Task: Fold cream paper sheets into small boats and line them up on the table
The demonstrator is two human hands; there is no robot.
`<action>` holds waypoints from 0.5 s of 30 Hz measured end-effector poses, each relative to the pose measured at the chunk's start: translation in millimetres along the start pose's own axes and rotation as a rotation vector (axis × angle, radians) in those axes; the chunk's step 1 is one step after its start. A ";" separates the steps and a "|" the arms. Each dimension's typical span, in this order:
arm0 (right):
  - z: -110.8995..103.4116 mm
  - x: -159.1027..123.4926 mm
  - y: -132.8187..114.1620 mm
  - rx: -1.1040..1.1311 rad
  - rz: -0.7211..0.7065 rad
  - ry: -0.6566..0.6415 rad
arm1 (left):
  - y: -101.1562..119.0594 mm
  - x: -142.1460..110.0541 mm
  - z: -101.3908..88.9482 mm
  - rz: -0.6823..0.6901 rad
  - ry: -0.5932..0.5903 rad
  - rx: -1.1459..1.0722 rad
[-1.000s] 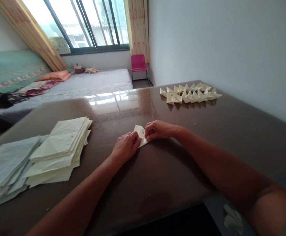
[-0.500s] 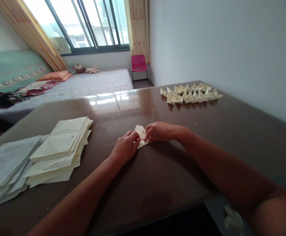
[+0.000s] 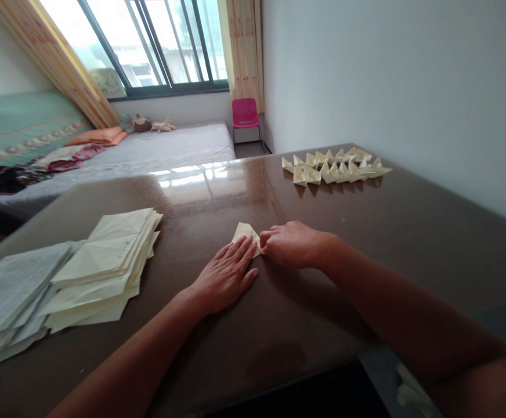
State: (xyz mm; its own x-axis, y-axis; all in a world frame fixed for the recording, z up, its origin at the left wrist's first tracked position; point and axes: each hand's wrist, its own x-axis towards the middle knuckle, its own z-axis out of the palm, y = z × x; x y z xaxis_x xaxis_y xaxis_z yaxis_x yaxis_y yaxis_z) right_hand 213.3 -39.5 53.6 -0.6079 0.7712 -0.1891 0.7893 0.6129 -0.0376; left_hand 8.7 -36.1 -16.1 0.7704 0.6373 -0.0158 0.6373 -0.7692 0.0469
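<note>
A small folded piece of cream paper (image 3: 243, 229) lies on the brown table in front of me, partly covered by my hands. My left hand (image 3: 228, 270) rests flat across its near part, fingers stretched out and thumb apart. At the paper's right edge, my right hand (image 3: 291, 244) is closed, its curled fingers pinching or pressing the corner. The fingertips of that hand are partly hidden, and the two hands almost touch.
To the left lie a stack of cream paper sheets (image 3: 105, 255) and a stack of greyish sheets (image 3: 13, 290). Several folded paper boats (image 3: 340, 171) stand in rows at the table's far right, near the wall. Beyond the table are a bed (image 3: 183, 142) and a pink chair (image 3: 245, 113).
My left hand has gone from curled fingers at the paper to lying flat over it. My right hand has shifted slightly right and nearer, its fingers more tightly closed.
</note>
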 end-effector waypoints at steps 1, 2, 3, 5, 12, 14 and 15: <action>-1.5 -1.1 -2.4 -0.010 0.013 -0.010 | -1.1 0.7 -0.9 0.004 -0.003 0.001; -2.7 -1.9 -4.1 -0.016 0.027 -0.019 | -2.1 1.2 -1.6 0.008 -0.005 0.000; -3.7 -2.7 -5.1 -0.020 0.038 -0.024 | -3.2 1.5 -2.3 0.011 -0.006 -0.003; -5.8 -4.1 -6.0 -0.020 0.042 -0.031 | -5.3 1.8 -3.1 0.015 -0.011 -0.014; -12.7 -6.8 -4.3 0.003 0.060 -0.081 | -7.1 2.5 -4.2 0.006 -0.018 -0.044; -10.9 -4.7 1.6 0.008 0.058 -0.067 | -5.7 3.3 -3.6 -0.003 -0.006 -0.044; -9.0 -2.7 6.2 0.013 0.056 -0.057 | -5.1 3.7 -3.2 -0.003 -0.002 -0.044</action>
State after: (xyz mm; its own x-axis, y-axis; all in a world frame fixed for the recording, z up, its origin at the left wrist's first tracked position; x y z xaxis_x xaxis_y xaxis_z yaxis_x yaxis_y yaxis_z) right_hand 219.0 -36.2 62.7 -0.5568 0.7930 -0.2472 0.8234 0.5661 -0.0384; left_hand 8.2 -29.7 -13.2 0.7683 0.6398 -0.0183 0.6386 -0.7642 0.0903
